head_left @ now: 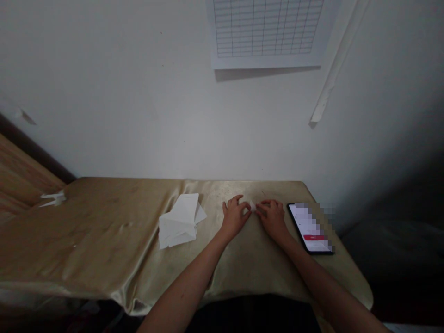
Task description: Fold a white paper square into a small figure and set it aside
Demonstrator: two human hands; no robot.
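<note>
My left hand (235, 214) and my right hand (274, 216) rest close together on a table covered with shiny golden cloth (104, 231). Between their fingertips sits a small white piece of paper (252, 206), pinched by both hands; it is too small to make out its shape. A loose pile of white paper sheets (180, 221) lies to the left of my left hand. A phone (310, 227) with a lit screen lies just right of my right hand.
A printed grid sheet (265, 32) hangs on the white wall above the table. A white strip (333, 74) runs down the wall at the right. A crumpled white scrap (53, 199) lies at the table's far left. Dark floor shows right of the table.
</note>
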